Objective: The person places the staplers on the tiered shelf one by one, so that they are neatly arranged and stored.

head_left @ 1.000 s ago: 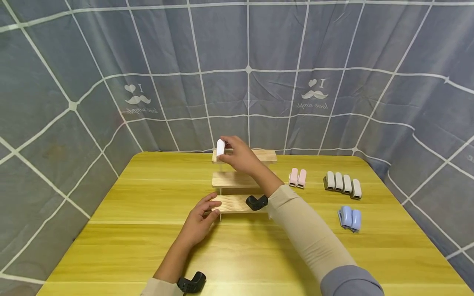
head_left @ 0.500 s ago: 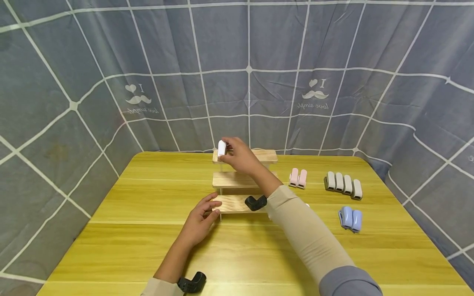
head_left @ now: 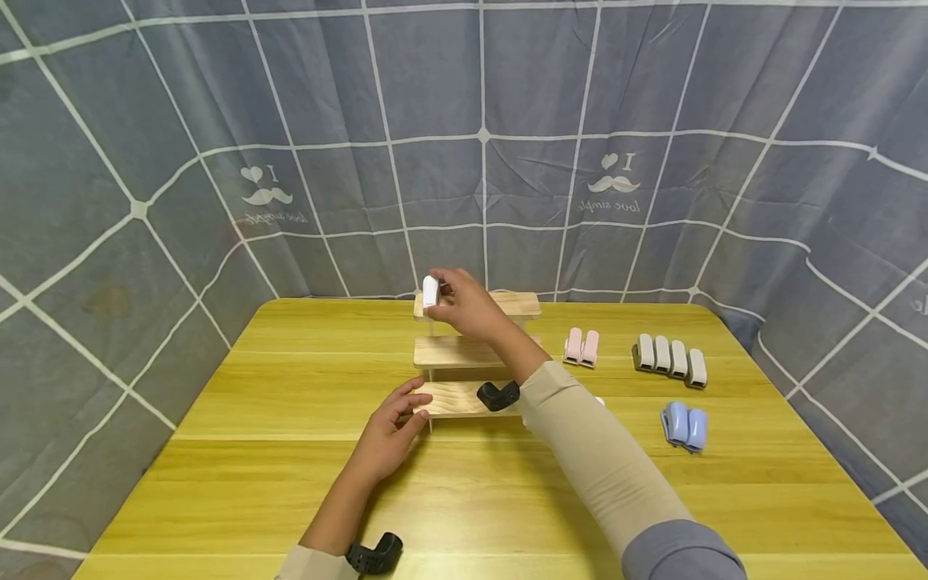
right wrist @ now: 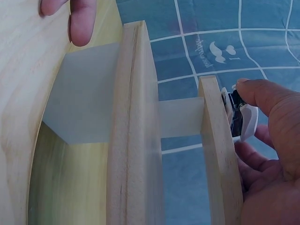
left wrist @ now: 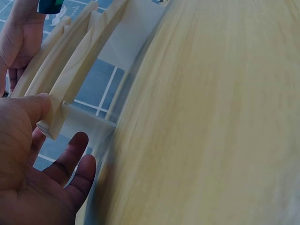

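My right hand (head_left: pixel 467 306) pinches a small white stapler (head_left: pixel 431 292) at the left end of the top board of a three-tier wooden stand (head_left: pixel 460 352). In the right wrist view the stapler (right wrist: pixel 241 115) shows a black inner part and sits against the board's upper face; whether it bears its full weight there I cannot tell. My left hand (head_left: pixel 394 435) holds the left end of the bottom board. The left wrist view has its thumb (left wrist: pixel 40 105) on the board's end, with the other fingers below and beyond it.
To the stand's right on the wooden table (head_left: pixel 290 483) lie two pink staplers (head_left: pixel 582 347), a row of several whitish staplers (head_left: pixel 670 360) and two blue staplers (head_left: pixel 685 427). A white thing (head_left: pixel 600 401) peeks out behind the right sleeve. A grey curtain (head_left: pixel 544 97) surrounds the table.
Both hands and the white stapler stay nearly in place on the stand. The view shifts slightly, and a bit of a white thing has appeared beside the right sleeve.
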The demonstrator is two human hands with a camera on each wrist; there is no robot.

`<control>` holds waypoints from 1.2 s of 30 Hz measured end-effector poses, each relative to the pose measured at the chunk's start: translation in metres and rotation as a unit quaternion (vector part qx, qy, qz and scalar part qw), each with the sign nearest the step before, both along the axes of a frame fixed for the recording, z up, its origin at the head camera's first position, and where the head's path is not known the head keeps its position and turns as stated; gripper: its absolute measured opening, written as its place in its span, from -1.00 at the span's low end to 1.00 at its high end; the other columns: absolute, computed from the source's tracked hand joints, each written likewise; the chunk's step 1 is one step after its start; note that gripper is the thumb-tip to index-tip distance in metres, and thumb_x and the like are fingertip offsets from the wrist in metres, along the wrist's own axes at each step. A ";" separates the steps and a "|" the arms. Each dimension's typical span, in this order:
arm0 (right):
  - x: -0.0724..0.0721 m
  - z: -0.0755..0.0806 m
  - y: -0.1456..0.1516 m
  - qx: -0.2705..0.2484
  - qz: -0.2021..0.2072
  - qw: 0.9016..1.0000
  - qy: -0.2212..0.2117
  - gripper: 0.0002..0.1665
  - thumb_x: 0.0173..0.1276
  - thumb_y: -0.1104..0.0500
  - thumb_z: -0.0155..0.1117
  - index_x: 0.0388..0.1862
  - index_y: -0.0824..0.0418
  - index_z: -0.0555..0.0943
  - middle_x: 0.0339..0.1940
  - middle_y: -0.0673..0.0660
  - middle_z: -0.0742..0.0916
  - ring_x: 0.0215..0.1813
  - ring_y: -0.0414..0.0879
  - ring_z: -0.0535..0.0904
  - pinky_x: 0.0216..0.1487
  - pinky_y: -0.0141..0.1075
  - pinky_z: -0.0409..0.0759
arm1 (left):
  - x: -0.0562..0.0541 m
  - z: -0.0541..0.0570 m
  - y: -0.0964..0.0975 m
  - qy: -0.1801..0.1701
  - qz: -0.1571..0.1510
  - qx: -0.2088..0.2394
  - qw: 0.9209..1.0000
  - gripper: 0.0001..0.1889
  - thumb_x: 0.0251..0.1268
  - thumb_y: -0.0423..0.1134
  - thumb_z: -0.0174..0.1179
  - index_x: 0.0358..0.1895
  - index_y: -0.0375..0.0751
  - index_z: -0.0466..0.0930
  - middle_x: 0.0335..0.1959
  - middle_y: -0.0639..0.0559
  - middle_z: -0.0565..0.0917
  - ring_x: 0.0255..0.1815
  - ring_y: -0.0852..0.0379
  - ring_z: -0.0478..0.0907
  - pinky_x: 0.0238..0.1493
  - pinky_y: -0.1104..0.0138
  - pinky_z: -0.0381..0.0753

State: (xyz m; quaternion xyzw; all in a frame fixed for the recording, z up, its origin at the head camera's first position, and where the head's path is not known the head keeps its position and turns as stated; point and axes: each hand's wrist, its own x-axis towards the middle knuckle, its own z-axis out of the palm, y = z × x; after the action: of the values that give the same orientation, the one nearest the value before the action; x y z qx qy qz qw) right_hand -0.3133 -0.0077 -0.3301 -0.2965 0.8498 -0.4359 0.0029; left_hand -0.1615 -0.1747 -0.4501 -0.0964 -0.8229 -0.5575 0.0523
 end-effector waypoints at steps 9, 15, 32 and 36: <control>0.001 0.003 0.005 0.001 -0.003 1.000 -0.004 -0.20 0.34 0.10 0.42 0.48 0.24 0.33 0.35 0.19 0.45 0.33 0.04 0.45 0.23 -0.18 0.49 | 0.001 -0.001 0.000 -0.003 0.003 -0.001 1.000 -0.75 0.47 -0.30 0.16 0.12 -0.17 0.64 0.46 0.07 0.34 0.31 -0.03 0.43 0.15 0.06 0.49; 0.007 0.011 0.019 -0.017 -0.015 1.000 -0.001 -0.26 0.38 0.10 0.35 0.49 0.17 0.34 0.40 0.16 0.44 0.36 0.03 0.43 0.21 -0.09 0.49 | -0.001 -0.002 0.000 0.001 0.002 0.001 1.000 -0.75 0.47 -0.30 0.17 0.12 -0.19 0.64 0.46 0.04 0.35 0.29 -0.04 0.45 0.14 0.08 0.50; 0.043 0.007 0.072 -0.076 -0.041 0.995 0.043 -0.34 0.35 0.10 0.40 0.39 0.17 0.46 0.28 0.12 0.57 0.30 -0.05 0.46 0.20 -0.09 0.48 | -0.002 -0.004 0.000 0.005 0.010 -0.005 1.000 -0.77 0.45 -0.29 0.20 0.09 -0.17 0.66 0.44 0.07 0.38 0.26 -0.02 0.47 0.09 0.18 0.51; 0.055 0.002 0.084 -0.086 -0.053 0.994 0.039 -0.37 0.36 0.12 0.39 0.38 0.17 0.46 0.27 0.12 0.58 0.29 -0.05 0.47 0.21 -0.09 0.45 | -0.002 -0.004 -0.001 0.001 0.009 -0.011 1.000 -0.76 0.46 -0.27 0.19 0.11 -0.16 0.65 0.45 0.07 0.36 0.27 -0.02 0.46 0.10 0.15 0.51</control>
State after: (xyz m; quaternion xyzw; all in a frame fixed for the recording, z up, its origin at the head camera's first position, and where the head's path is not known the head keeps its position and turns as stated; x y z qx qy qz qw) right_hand -0.2584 0.0766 -0.3285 -0.2671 0.8230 -0.4951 -0.0793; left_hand -0.1631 -0.1758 -0.4537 -0.0900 -0.8296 -0.5480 0.0577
